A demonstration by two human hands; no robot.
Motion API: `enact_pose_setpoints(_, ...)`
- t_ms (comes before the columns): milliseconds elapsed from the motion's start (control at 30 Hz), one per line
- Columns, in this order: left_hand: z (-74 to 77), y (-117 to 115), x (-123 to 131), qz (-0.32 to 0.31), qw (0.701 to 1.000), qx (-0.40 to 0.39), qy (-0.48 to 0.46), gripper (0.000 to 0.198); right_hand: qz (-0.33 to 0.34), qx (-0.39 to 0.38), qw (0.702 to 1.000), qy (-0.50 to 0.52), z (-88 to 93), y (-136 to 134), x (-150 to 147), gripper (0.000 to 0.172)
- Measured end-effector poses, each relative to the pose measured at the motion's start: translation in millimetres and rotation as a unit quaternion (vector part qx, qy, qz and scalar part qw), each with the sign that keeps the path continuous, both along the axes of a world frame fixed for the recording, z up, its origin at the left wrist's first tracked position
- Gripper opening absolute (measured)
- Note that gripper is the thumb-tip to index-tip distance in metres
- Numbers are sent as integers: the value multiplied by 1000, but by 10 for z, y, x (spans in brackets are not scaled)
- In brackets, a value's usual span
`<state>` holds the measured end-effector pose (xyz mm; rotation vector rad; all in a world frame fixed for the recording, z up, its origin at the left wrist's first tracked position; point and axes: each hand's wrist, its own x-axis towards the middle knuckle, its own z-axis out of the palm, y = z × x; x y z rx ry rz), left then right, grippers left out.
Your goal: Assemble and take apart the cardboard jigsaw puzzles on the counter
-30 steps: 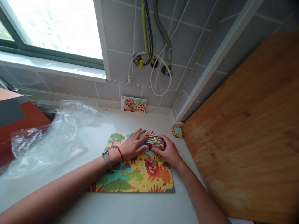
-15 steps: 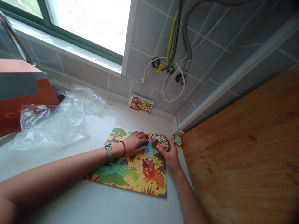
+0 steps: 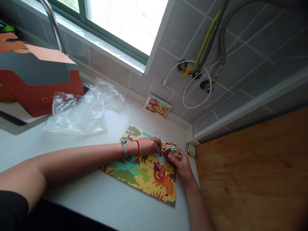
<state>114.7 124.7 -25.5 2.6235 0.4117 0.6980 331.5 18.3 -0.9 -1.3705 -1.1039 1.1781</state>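
An assembled animal jigsaw puzzle [image 3: 134, 171] lies flat on the white counter. My right hand [image 3: 184, 163] is closed round a stack of loose puzzle pieces [image 3: 171, 148] above its right side. My left hand [image 3: 147, 146] reaches over the puzzle from the left, fingers curled down beside the stack; whatever is in the fingertips is hidden. One loose red and purple puzzle piece [image 3: 157, 167] rests on top of the assembled picture, near the lion. A few more puzzle pieces [image 3: 190, 149] are piled at the counter's right edge.
A small farm picture card [image 3: 158, 106] leans on the tiled wall. Clear plastic bags [image 3: 81, 110] and an orange box [image 3: 45, 86] stand at the left. A wooden board [image 3: 250, 170] borders the counter on the right; hoses and a white cable [image 3: 186, 86] hang behind.
My left hand's fingers, spread over the puzzle before, are now curled beside the stack. The right hand still holds the pieces. The whole view has shifted, showing more of the orange box.
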Motion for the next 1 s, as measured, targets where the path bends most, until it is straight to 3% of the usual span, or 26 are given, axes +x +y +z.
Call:
enact_pose_setpoints(133, 34, 11, -16, -1, 1000, -25, -3, 20, -8, -10, 999, -49, 29, -15, -22, 68)
enact_pose_setpoints(367, -17, 24, 5, -3, 996, -83, -37, 26, 33, -24, 998, -47, 61, -26, -21, 60)
enact_pose_setpoints(467, 27, 28, -8, 14, 994, -89, -62, 21, -2, 2, 999, -48, 14, -8, -15, 62)
enact_pose_setpoints(533, 125, 11, -27, 60, 992, -91, -71, 12, -48, 25, 997, -47, -29, 16, 13, 65)
enact_pose_setpoints(633, 311, -90, -37, 96, 990, -99, 5, 21, -107, 41, 992, -45, -76, 53, 71, 67)
enact_pose_setpoints(733, 397, -291, 7, 22, 986, -103, 126, 48, -131, 44, 990, -32, -83, 74, 94, 62)
enact_pose_setpoints(867, 293, -514, 92, 35, 986, -54, 155, 45, -125, 47, 991, 16, -49, 61, 71, 49)
enact_pose_setpoints(1000, 241, -486, 99, 68, 981, -106, 145, 41, -97, 7, 991, 87, -21, 15, 108, 38)
